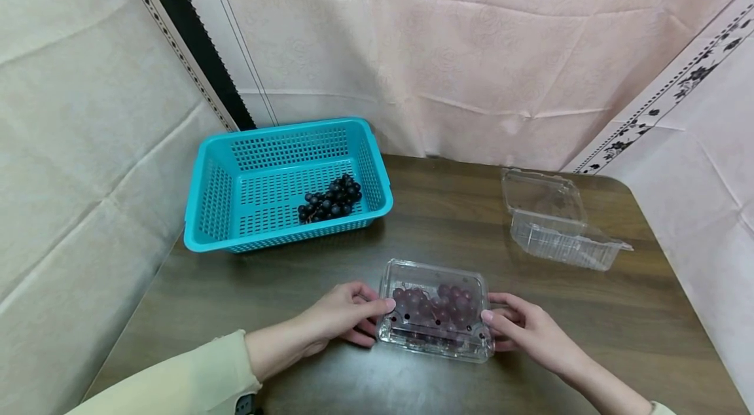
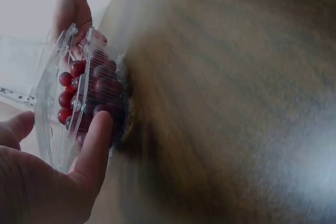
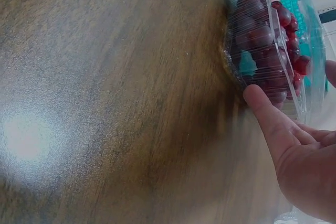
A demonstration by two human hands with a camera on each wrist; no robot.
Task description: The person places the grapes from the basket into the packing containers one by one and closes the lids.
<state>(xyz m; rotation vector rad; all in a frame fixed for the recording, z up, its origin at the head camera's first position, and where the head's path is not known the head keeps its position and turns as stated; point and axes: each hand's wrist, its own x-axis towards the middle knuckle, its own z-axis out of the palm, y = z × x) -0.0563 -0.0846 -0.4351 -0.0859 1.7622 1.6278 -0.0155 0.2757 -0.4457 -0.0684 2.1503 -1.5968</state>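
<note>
Step in hand, as judged: securing the box (image 1: 432,273) of grapes (image 1: 440,305) from both ends. The box sits nearer the person than the basket (image 1: 259,192) and to its right; whether it bears fully on the table (image 1: 330,264) cannot be told. The hands are apart, with the box clamped between them: the left hand (image 1: 350,315) pinches the end closer to the basket, the right hand (image 1: 525,328) the far end, each with its thumb at the lid (image 1: 421,324) and fingers along the wall. The next move would call for even pressure at both ends, the box kept level and the lid seating checked; latch engagement cannot be confirmed. The box is thin, clear plastic with ribbed walls and round holes; its grapes are glossy, red to dark purple. A dark bunch (image 1: 332,199) lies in the basket; a second box (image 1: 559,246), lid raised, stands right of the basket.
</note>
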